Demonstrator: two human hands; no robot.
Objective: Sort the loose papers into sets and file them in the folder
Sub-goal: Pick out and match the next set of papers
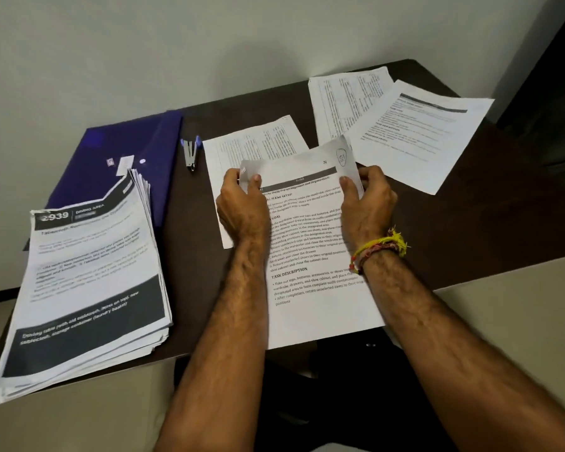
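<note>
A printed sheet (pixel 310 256) is held at mid-table by its far corners — the left hand (pixel 242 203) and right hand (pixel 367 203) each pinch one, thumb on top. A thick paper stack (pixel 88 288) lies at the near left, overlapping a blue folder (pixel 124 158) — a stapler (pixel 190 153) lies beside the folder, and loose pages (pixel 418 132) are spread at the far right of the dark table (pixel 502 207).

- The printed sheet (pixel 313 243) I hold has a grey header band and a circled handwritten mark at its top right; my left hand (pixel 242 203) and right hand (pixel 365 200) pinch its top corners.
- A thick stack of papers (pixel 88 288) lies at my left, its far end overlapping the folder.
- The blue folder (pixel 124 151) lies closed, flat on the table.
- Loose sheets: one (pixel 255 145) under my held page, two (pixel 346 99) (pixel 421 132) overlapping at far right.
</note>
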